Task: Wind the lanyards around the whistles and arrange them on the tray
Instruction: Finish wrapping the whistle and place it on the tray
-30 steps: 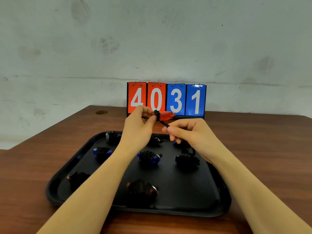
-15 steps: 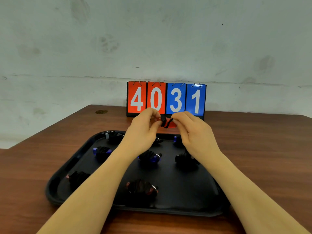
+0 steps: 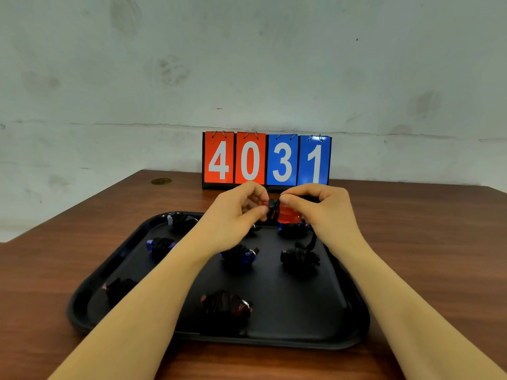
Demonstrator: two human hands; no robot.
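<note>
Above the far edge of the black tray (image 3: 348, 319), my left hand (image 3: 236, 215) pinches one end of a red whistle (image 3: 286, 215). A few turns of black lanyard (image 3: 273, 208) wrap that end. My right hand (image 3: 323, 209) pinches the lanyard at the whistle, and the cord's loose end hangs down below it (image 3: 312, 242). Several whistles wound in black cord lie on the tray, among them one with blue showing (image 3: 160, 245), another blue one (image 3: 241, 255), a black bundle (image 3: 300, 259) and a red one (image 3: 226, 304).
The tray lies on a brown wooden table (image 3: 425, 256). A flip scoreboard (image 3: 266, 160) reading 4031 stands at the table's far edge against a pale wall. The table's left edge runs diagonally near the tray.
My right hand has risen from below the whistle and come up against my left hand, carrying the lanyard round the whistle. Both hands have sunk slightly toward the tray.
</note>
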